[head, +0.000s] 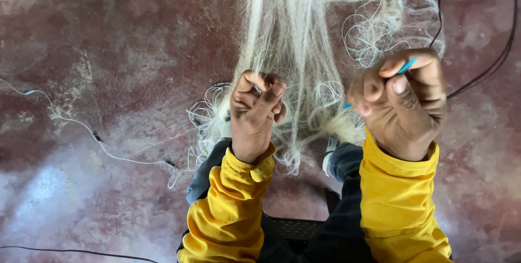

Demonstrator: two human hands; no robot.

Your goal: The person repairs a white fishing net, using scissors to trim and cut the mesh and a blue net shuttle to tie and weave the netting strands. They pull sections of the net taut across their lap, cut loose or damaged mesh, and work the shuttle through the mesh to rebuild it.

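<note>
Nearest, two yellow sleeves frame a dark stool below the person's lap. The left hand is curled into a fist, pinching strands of the pale fishing net. To the right, the right hand is closed on a thin blue netting needle (only its ends show). The net hangs between both hands and runs to the far edge. Black cables cross the reddish floor far right.
</note>
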